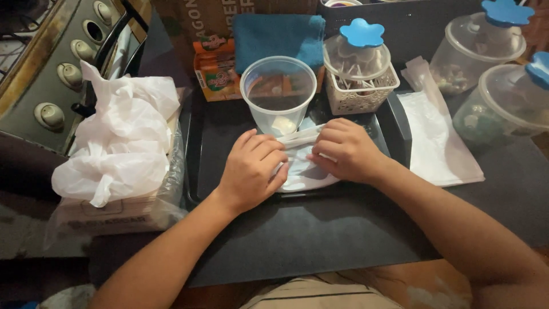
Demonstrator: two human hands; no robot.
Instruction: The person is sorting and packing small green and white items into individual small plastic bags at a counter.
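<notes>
A dark, matte work surface [320, 234] spans the scene, and at its far left stands a metal stove front with round cream knobs [57, 63]. Beside the stove sits a box wrapped in clear film holding a heap of crumpled thin white plastic bags [120, 143]. A black rectangular plastic tray [197, 149] lies in the middle of the surface. To its right a flat stack of white plastic sheets [440, 137] rests on the surface, and beyond that stand 3 clear round jars with blue flower-shaped lid knobs [474, 46]; 1 of them sits in a white perforated basket [360, 97]. A folded teal cloth [280, 34] and small orange printed cartons [214, 68] line the back edge.

On the tray stands a clear plastic cup [278, 94], upright, with a small pale piece at its bottom. Just in front of the cup, on the tray, lies a small white plastic bag [306, 174] with what looks like a slim white utensil across its top, though the hands cover most of it.

The left hand [251, 169] rests palm down on the bag's left side, fingers pressed close together and curled over its edge. The right hand [343, 151] presses on the bag's right side, fingers together, their tips pinching the top fold.
</notes>
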